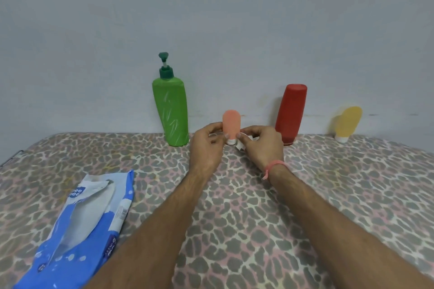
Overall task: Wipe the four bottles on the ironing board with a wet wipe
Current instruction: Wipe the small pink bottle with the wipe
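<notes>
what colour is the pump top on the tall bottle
Dark green, on the lighter green pump bottle; the head view shows it.

Setting: home interior. Evidence: ironing board (328, 195) with leopard-print cover against plain painted wall (211, 7); toiletry bottles (171, 110) at 12 o'clock; wipes pack (82, 230) at 8 o'clock.

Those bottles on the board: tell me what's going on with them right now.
A person is working on the small peach-coloured squeeze tube, which stands cap-down. The left hand holds its side while the right hand presses a crumpled white wet wipe near its white cap. The tall green pump bottle, the upside-down red plastic bottle and the small yellow squeeze tube stand untouched along the wall. A torn-open blue and white wipes pack lies on the leopard-print ironing board cover.
</notes>
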